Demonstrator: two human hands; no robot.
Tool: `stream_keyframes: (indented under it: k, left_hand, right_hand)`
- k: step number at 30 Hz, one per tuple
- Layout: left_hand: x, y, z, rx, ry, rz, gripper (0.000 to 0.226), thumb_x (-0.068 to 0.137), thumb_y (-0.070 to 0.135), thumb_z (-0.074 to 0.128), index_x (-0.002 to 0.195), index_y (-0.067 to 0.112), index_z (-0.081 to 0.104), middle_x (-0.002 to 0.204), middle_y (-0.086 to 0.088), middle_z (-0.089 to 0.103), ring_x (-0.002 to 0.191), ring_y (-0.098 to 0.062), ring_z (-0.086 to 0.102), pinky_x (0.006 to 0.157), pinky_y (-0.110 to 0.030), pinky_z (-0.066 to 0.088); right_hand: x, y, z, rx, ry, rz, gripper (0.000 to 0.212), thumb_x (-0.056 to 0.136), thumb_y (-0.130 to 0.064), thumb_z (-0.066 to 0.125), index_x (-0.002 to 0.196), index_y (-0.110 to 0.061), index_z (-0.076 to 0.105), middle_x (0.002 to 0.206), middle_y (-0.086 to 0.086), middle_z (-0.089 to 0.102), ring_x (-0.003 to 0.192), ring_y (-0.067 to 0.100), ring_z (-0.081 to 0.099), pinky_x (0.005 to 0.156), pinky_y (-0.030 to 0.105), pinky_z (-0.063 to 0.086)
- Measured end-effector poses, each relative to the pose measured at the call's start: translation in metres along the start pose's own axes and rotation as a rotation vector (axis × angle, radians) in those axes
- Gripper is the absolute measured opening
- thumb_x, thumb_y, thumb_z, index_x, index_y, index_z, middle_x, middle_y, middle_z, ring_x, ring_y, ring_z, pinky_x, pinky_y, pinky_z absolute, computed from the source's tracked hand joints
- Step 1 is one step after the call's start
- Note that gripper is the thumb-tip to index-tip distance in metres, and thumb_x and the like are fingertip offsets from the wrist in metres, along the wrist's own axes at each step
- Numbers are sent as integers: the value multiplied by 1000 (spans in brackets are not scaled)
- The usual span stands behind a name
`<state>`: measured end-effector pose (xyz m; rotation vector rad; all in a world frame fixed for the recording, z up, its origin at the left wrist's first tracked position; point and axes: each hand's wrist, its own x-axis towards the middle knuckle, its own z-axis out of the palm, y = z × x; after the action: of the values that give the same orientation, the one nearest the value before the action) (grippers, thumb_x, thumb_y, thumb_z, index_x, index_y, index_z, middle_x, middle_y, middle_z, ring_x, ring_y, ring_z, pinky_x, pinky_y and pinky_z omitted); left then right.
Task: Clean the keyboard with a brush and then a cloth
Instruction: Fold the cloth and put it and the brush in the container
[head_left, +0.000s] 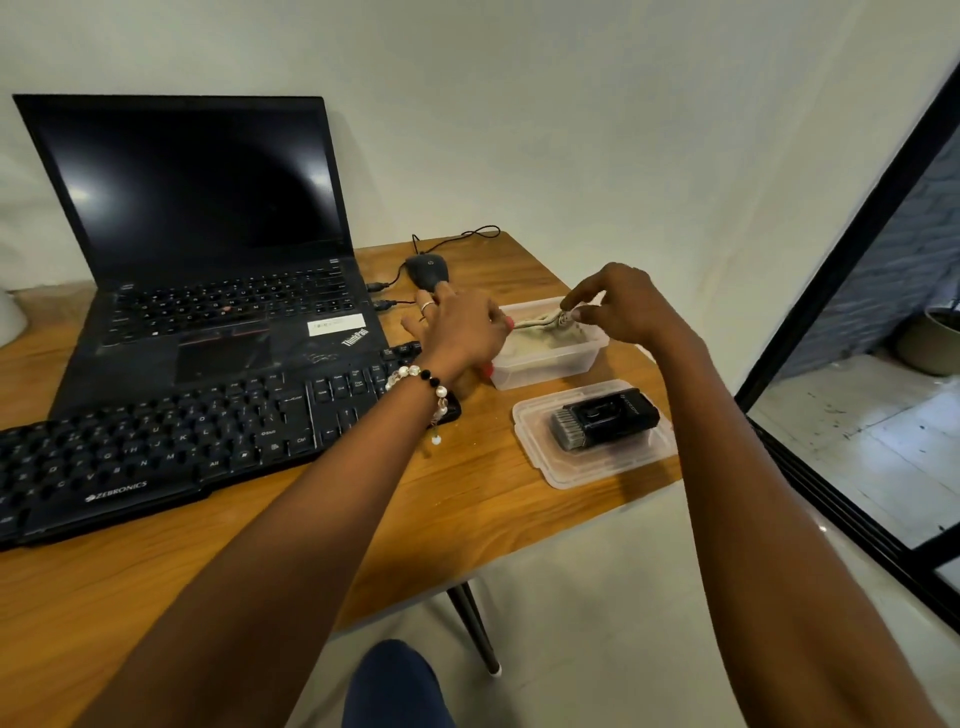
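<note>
A black keyboard (156, 447) lies on the wooden table (467, 499) in front of a laptop. To its right stands a clear plastic box (545, 364) holding a beige cloth (540, 325). My right hand (623, 306) pinches one end of the cloth above the box. My left hand (460, 327) grips the box's left side and seems to hold the cloth's other end. A black brush (602, 418) with grey bristles rests on the box's clear lid (592, 467), nearer to me.
An open black laptop (208, 234) stands at the back left. A black mouse (428, 270) with its cable lies behind the box. The table's right edge runs close to the lid. A black-framed glass door (852, 291) is at the right.
</note>
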<state>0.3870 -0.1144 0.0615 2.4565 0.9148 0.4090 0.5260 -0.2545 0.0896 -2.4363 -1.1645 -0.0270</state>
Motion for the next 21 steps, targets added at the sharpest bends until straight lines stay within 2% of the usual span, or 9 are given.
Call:
stream_keyframes:
  k: [2,4,7,10,13,15,17,19,21]
  left_hand:
    - [-6,-2,-3,-136,76,-30,9,90,41,63,89,39,71,138,-8,47,131,-39,29,105,-57,29]
    - [-14,-4,-4,-297,137,-56,16,88,35,67,73,40,68,127,-1,59,127,-34,41,102,-54,36]
    - [-36,-7,-5,-462,198,-73,10,88,25,68,82,28,74,104,6,71,104,-18,61,90,-40,51]
    - [-57,-10,-7,-540,205,-72,10,91,19,66,90,17,76,97,5,72,81,-6,62,68,-22,51]
    - [-79,-11,-14,-582,213,-69,11,91,22,67,87,13,73,97,5,69,78,-3,58,55,-10,40]
    - [-90,-12,-18,-596,206,-73,10,92,20,65,86,16,71,88,9,63,73,2,53,49,-6,35]
    - [-98,-15,-22,-619,208,-84,8,92,19,65,87,17,70,86,12,60,72,3,51,51,-7,34]
    - [-102,-19,-25,-660,213,-93,10,91,19,66,82,20,69,87,10,65,78,-3,58,61,-14,44]
    - [-105,-22,-28,-701,214,-113,12,91,20,66,81,20,72,87,5,71,80,-9,64,72,-24,53]
  right_hand:
    - [-25,-2,-15,219,-61,1,18,85,-9,74,102,-13,77,104,8,72,90,12,59,82,27,45]
    - [-48,-1,-22,314,-199,14,26,81,-6,77,106,-10,75,107,7,73,97,14,63,95,32,50]
    - [-71,2,-17,144,-468,37,47,77,-10,82,122,-17,68,121,2,66,114,17,57,104,36,46]
    - [-82,3,-6,28,-550,33,62,74,-10,85,131,-21,61,127,0,60,119,16,51,101,32,45]
    - [-91,1,0,-27,-478,-14,61,74,-8,84,129,-17,62,124,2,61,115,19,55,95,26,46]
    - [-95,-1,0,-44,-421,-22,59,74,-14,85,129,-17,61,125,3,61,113,19,56,94,25,45]
    - [-99,-3,0,-9,-322,-24,57,77,-22,84,129,-14,61,125,5,61,108,17,56,91,25,45]
    - [-103,-7,0,179,-166,-5,56,77,-27,83,126,-11,62,121,7,64,103,18,60,88,27,50]
    - [-111,-21,-1,555,-20,55,53,79,-28,81,123,-9,62,115,8,66,102,23,65,87,35,57]
